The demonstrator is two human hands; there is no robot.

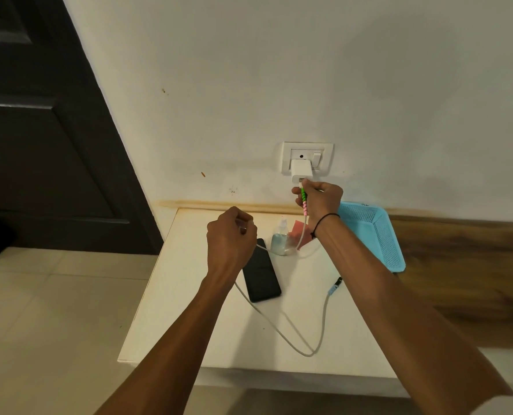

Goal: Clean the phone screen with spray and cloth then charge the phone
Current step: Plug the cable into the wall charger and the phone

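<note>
A black phone (262,275) lies screen up on the white table (189,310). A white charger adapter (301,170) sits in the wall socket (307,158). My right hand (319,199) pinches the USB end of the white cable, wrapped in green and pink, right at the adapter's port. My left hand (231,239) grips the cable's middle above the phone's top end. The cable (297,345) loops over the table, and its free blue-wrapped plug (334,287) lies to the right of the phone. A small clear spray bottle (280,239) stands behind the phone with a red cloth (299,230) beside it.
A light blue perforated basket (378,238) sits at the table's back right, against a wooden panel (465,265). A dark door (48,130) stands on the left, and pale floor tiles (54,319) lie below the table's left edge.
</note>
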